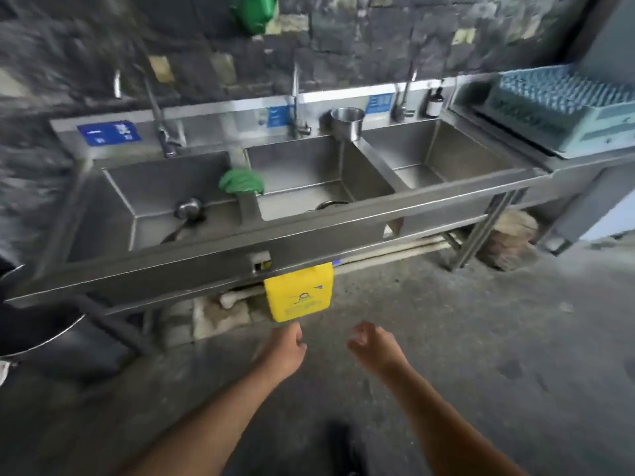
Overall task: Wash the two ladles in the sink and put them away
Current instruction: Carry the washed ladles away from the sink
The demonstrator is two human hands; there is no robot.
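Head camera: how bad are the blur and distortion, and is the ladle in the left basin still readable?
Head view: motion blur smears the wall and the left edge most; the ladle is soft but recognisable, bowl and handle distinct. Head view: wide-angle distortion bows the front rim of the sink. Head view: light is dim and even, mild glare on the backsplash.

- Sink (309, 235): plain silver-grey steel.
- Ladle (187, 209), left basin: dull grey metal.
- Cloth (241, 181), on the divider between left and middle basins: bright green.
- Sign (109, 132), back edge, left: blue with white characters.
- Cup (347, 121), back edge: shiny silver.
- Bottle (433, 104), back edge, right: dark brown with a white label.
- Rack (556, 97), right end: pale blue-green grid.
- Jug (298, 293), below the front edge: yellow with a small printed mark.
- Wall (360, 39): dark grey blocks with pale patches.
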